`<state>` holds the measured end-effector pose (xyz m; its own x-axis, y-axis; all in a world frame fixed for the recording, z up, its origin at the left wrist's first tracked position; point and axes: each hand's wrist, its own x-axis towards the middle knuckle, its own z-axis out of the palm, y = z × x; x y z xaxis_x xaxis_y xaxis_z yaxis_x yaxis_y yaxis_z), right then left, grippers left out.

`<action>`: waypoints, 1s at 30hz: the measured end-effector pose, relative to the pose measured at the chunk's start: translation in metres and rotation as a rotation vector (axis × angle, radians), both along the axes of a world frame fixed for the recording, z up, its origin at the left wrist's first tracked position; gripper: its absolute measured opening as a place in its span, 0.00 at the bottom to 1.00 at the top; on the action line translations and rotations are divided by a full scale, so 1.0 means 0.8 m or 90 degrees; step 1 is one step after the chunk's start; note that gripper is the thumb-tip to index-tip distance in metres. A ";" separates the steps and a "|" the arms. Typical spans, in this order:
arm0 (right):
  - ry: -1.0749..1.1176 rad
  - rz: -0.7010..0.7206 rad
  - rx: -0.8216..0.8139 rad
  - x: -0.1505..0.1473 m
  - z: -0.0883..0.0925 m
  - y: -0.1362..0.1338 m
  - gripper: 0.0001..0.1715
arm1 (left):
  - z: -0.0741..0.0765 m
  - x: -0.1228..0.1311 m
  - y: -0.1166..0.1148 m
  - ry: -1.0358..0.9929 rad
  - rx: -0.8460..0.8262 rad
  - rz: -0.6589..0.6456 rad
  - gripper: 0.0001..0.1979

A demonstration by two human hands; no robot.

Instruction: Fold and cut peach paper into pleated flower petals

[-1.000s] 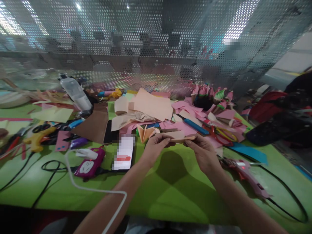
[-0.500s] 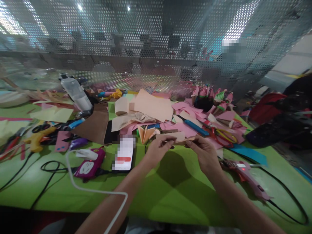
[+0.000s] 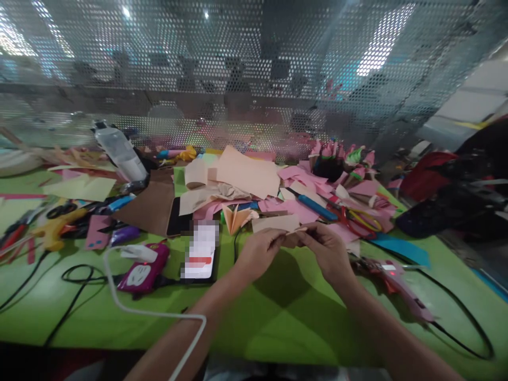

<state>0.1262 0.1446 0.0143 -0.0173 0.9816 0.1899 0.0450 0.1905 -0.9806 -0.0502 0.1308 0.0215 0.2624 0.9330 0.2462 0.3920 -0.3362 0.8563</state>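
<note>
Peach paper [image 3: 292,239], pinched over the table [image 3: 242,333] by left hand [image 3: 260,251] and right hand [image 3: 328,251], should be light and easy to crease (thin, I judge), so best held by its edges.

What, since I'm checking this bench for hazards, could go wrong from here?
The pink glue gun beside the right hand shows a red light; if hot, it might burn that arm. The white cable crosses in front of the left forearm and could snag, tugging the purple power block. The small paper piece between right hand and left hand might crease.
</note>
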 end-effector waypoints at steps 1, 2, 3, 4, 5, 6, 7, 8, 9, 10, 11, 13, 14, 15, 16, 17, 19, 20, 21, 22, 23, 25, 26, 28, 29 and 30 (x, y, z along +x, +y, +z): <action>0.001 0.007 -0.001 0.000 0.001 0.000 0.15 | -0.001 0.000 0.001 -0.012 -0.011 -0.003 0.12; 0.008 0.014 -0.005 0.000 0.002 0.000 0.15 | -0.002 0.000 0.001 -0.028 -0.026 -0.005 0.12; 0.020 0.023 -0.015 0.000 0.003 -0.001 0.15 | -0.003 0.000 0.003 -0.046 -0.045 -0.007 0.12; 0.036 0.033 -0.029 0.000 0.004 -0.001 0.16 | -0.005 0.000 0.004 -0.068 -0.065 -0.008 0.11; 0.055 0.043 -0.043 -0.001 0.006 -0.001 0.17 | -0.007 0.000 0.006 -0.091 -0.086 -0.009 0.11; 0.073 0.051 -0.056 -0.001 0.007 -0.001 0.18 | -0.009 0.000 0.007 -0.116 -0.107 -0.011 0.11; 0.088 0.059 -0.068 -0.001 0.008 -0.001 0.18 | -0.011 0.000 0.008 -0.141 -0.130 -0.017 0.11; 0.101 0.066 -0.077 -0.001 0.008 -0.001 0.19 | -0.012 0.000 0.009 -0.164 -0.155 -0.024 0.11; 0.112 0.071 -0.084 -0.001 0.008 -0.001 0.19 | -0.013 -0.001 0.009 -0.183 -0.179 -0.033 0.11; 0.123 0.074 -0.089 -0.001 0.008 -0.001 0.18 | -0.013 -0.001 0.009 -0.198 -0.201 -0.041 0.12; 0.132 0.077 -0.093 0.000 0.008 -0.002 0.18 | -0.012 -0.001 0.009 -0.208 -0.218 -0.049 0.13; 0.146 0.086 -0.100 0.000 0.007 -0.002 0.17 | -0.010 -0.001 0.007 -0.222 -0.235 -0.060 0.14; 0.152 0.092 -0.103 0.000 0.007 -0.002 0.17 | -0.008 -0.001 0.006 -0.225 -0.237 -0.064 0.15; 0.158 0.098 -0.105 0.000 0.007 -0.002 0.17 | -0.007 -0.001 0.005 -0.227 -0.239 -0.068 0.15; 0.164 0.102 -0.108 0.000 0.008 -0.002 0.16 | -0.006 -0.001 0.005 -0.227 -0.241 -0.071 0.15; 0.171 0.104 -0.110 0.000 0.008 -0.002 0.16 | -0.005 -0.001 0.004 -0.227 -0.243 -0.073 0.15; 0.182 0.103 -0.113 0.000 0.009 -0.003 0.16 | -0.005 0.000 0.004 -0.229 -0.246 -0.074 0.14; 0.185 0.102 -0.114 0.000 0.010 -0.003 0.15 | -0.005 0.000 0.004 -0.231 -0.247 -0.073 0.14; 0.185 0.100 -0.115 0.000 0.011 -0.003 0.16 | -0.006 0.000 0.004 -0.231 -0.249 -0.074 0.14; 0.182 0.099 -0.116 0.000 0.011 -0.002 0.16 | -0.007 0.000 0.005 -0.230 -0.248 -0.071 0.14; 0.175 0.099 -0.117 0.000 0.012 -0.002 0.17 | -0.008 0.000 0.005 -0.223 -0.242 -0.066 0.13; 0.156 0.099 -0.117 0.000 0.012 -0.001 0.19 | -0.009 -0.001 0.006 -0.195 -0.204 -0.042 0.12; 0.142 0.099 -0.116 0.000 0.011 -0.001 0.20 | -0.009 -0.001 0.007 -0.169 -0.173 -0.028 0.12; 0.105 0.095 -0.107 -0.001 0.009 0.000 0.20 | -0.008 -0.002 0.006 -0.102 -0.104 -0.012 0.10; 0.085 0.085 -0.097 -0.001 0.008 0.000 0.19 | -0.006 -0.002 0.006 -0.068 -0.076 -0.011 0.10; 0.067 0.073 -0.085 -0.001 0.006 0.000 0.19 | -0.005 -0.001 0.005 -0.040 -0.053 -0.013 0.09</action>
<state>0.1257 0.1449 0.0195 -0.1169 0.9910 0.0652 -0.0742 0.0568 -0.9956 -0.0512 0.1346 0.0175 0.2676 0.9457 0.1844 0.3300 -0.2697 0.9046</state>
